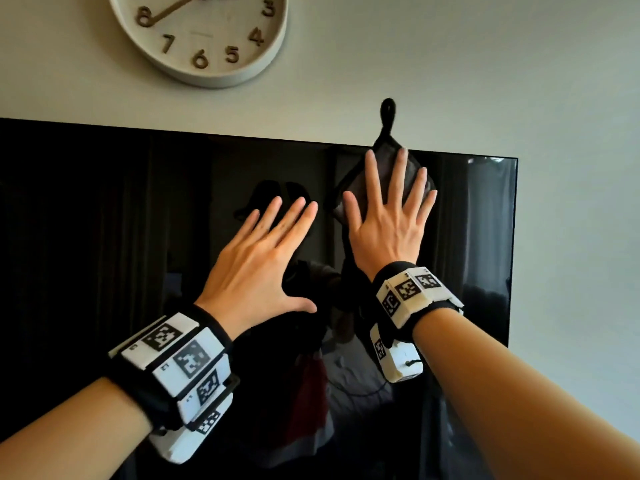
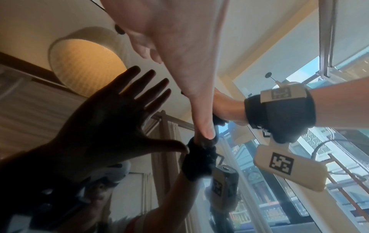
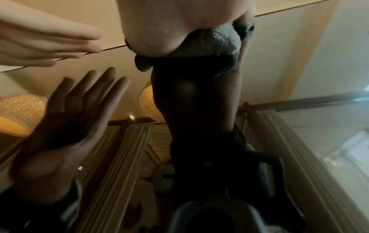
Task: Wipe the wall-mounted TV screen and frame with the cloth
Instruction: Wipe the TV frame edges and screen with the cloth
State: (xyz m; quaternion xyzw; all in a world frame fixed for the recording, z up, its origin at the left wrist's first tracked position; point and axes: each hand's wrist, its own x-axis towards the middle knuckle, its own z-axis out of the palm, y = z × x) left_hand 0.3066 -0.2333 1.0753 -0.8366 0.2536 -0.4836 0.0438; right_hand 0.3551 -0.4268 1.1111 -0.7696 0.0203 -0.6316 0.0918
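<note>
Wiping the screen, upper-right area: right hand [image 1: 389, 216] lies flat, fingers straight and spread, pressing the cloth [image 1: 384, 174] against the TV [image 1: 104, 237] just under its top edge, near the top-right corner. Cloth is dark, its hang loop sticking up past the frame onto the wall [image 1: 485, 81]. Right wrist view shows the palm on top of the fluffy cloth, glass below it. Left hand [image 1: 263, 251] is also flat and open, fingers straight, holding nothing; it sits just left of the right hand, toward mid-screen. Whether it touches the glass: cannot tell. Clock [image 1: 201, 32] hangs above the TV, clear of the hands. Judgement: screen pass in hand, frame likely not done yet. Next move calls for steady flat pressure and sweeping along the top edge toward the corner, keeping the cloth under the palm so it doesn't slip.
</note>
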